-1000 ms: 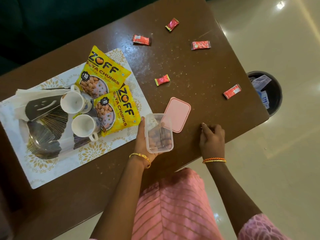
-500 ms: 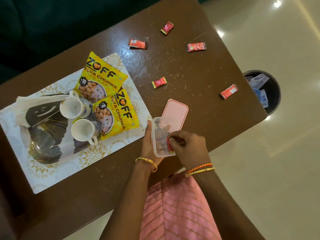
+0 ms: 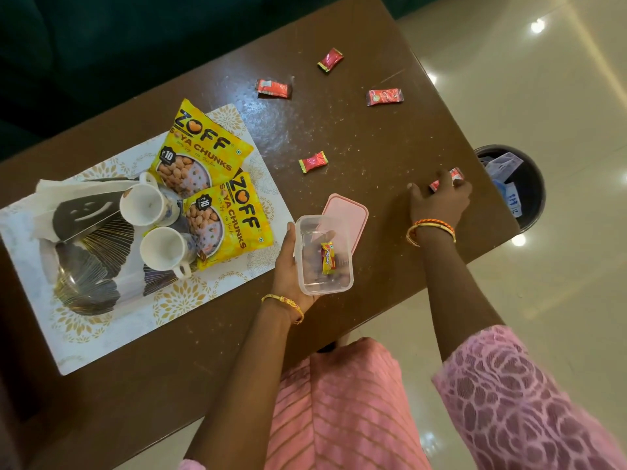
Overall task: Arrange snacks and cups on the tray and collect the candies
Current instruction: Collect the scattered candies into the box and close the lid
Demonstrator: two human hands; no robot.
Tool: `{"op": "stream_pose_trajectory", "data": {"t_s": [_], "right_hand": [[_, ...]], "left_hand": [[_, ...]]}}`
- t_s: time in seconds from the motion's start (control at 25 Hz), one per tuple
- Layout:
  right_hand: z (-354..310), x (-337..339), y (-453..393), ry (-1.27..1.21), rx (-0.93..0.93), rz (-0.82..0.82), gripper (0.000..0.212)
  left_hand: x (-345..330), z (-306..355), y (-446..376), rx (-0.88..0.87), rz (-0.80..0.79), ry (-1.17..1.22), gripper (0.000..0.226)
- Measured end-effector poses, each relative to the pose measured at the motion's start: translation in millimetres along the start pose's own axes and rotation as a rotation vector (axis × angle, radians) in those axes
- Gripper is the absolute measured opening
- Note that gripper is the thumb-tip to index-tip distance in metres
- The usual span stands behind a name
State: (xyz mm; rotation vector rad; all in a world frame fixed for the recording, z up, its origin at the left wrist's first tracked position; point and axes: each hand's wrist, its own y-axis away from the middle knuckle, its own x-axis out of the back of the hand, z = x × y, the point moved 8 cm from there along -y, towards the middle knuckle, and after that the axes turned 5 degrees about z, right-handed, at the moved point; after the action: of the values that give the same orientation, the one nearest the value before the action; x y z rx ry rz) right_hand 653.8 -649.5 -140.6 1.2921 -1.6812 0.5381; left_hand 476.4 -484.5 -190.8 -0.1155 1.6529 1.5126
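My left hand (image 3: 288, 269) holds a clear plastic box (image 3: 324, 256) by its left side, with one wrapped candy (image 3: 327, 258) lying inside it. Its pink lid (image 3: 349, 218) lies just behind the box. My right hand (image 3: 439, 198) rests fingers-down over a red candy (image 3: 454, 174) near the table's right edge; whether it grips the candy I cannot tell. Several more red candies lie loose: one (image 3: 312, 161) at mid-table, others (image 3: 273, 88), (image 3: 330, 60), (image 3: 385, 96) farther back. On the white tray (image 3: 101, 337) sit two yellow snack packets (image 3: 200, 154), (image 3: 234, 218) and two white cups (image 3: 144, 205), (image 3: 166, 249).
The brown table (image 3: 356, 137) ends close to my right hand. A black waste bin (image 3: 529, 184) with papers stands on the floor just past that edge. A glass dish with a napkin (image 3: 78, 232) fills the tray's left part. A dark sofa lies behind the table.
My right hand put a candy into the clear box, then moved right to the candy by the table's edge. My left hand kept hold of the box.
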Motion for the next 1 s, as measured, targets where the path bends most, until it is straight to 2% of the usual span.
{"op": "stream_pose_trajectory", "data": {"t_s": [0.08,0.24,0.4,0.48,0.56,0.6,0.68,0.72,0.8,0.92,1.0], "right_hand": [[5.8,-15.0,-7.2,0.084,0.01,-0.024,0.045],[5.4,-19.8,-7.4,0.09,0.064,0.066,0.027],[4.3,-7.5,-7.4,0.1,0.114,0.116,0.031],[2.0,7.2,-3.0,-0.032,0.115,0.127,0.022],[-0.7,24.2,10.7,-0.306,0.056,0.109,0.006],[-5.8,29.6,24.0,-0.449,0.032,0.051,0.008],[-23.4,30.4,68.9,-0.639,0.074,-0.163,0.025],[-33.0,30.1,97.1,-0.632,0.142,-0.252,0.03],[-41.6,25.5,146.5,-0.53,0.227,-0.345,0.028],[-44.0,13.3,183.3,-0.289,0.296,-0.363,0.012],[-52.0,10.9,190.3,-0.112,0.393,-0.33,0.009]], "left_hand": [[-2.6,-1.2,1.8,-0.02,-0.024,0.012,0.087],[-7.3,-4.7,2.3,-0.017,-0.008,-0.048,0.08],[-7.8,-2.5,2.5,-0.048,-0.02,-0.014,0.082],[-3.5,0.7,0.4,-0.057,-0.007,0.014,0.08],[1.3,3.1,-1.1,-0.061,0.002,0.033,0.082],[3.2,4.3,-1.4,-0.067,0.0,0.035,0.082],[4.4,4.9,-2.5,-0.076,-0.012,0.057,0.074],[4.9,5.1,-2.4,-0.081,-0.011,0.069,0.071],[8.0,7.6,-1.1,-0.118,-0.011,0.067,0.071],[17.4,11.0,0.1,-0.147,0.011,0.061,0.072],[22.1,13.2,1.5,-0.145,0.013,0.101,0.068]]}}
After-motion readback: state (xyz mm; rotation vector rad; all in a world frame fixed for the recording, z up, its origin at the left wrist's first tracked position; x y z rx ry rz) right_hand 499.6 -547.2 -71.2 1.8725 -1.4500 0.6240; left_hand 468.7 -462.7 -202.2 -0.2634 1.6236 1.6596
